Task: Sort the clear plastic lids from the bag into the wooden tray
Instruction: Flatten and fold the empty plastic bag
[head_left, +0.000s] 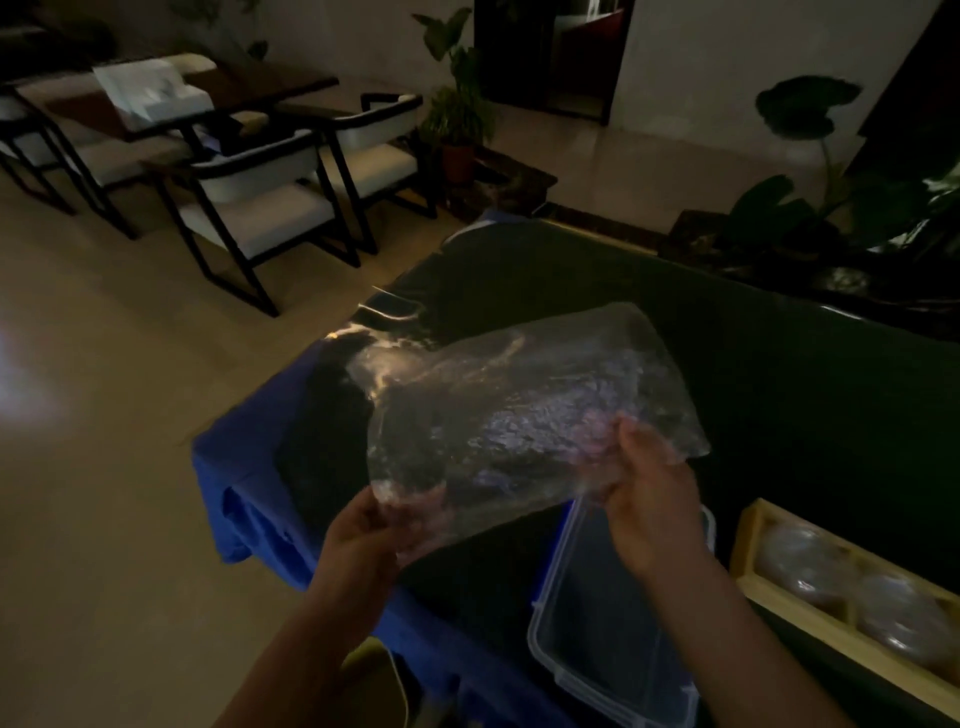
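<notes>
A crinkled clear plastic bag is held up flat over the dark table. My left hand grips its lower left corner and my right hand grips its lower right edge. The room is dim, so I cannot tell whether anything is inside the bag. At the right edge lies the wooden tray, with round clear plastic lids in its compartments.
A clear rectangular plastic box sits on the table below my right hand. The table has a dark top over a blue cloth. Chairs and a potted plant stand beyond on the tiled floor.
</notes>
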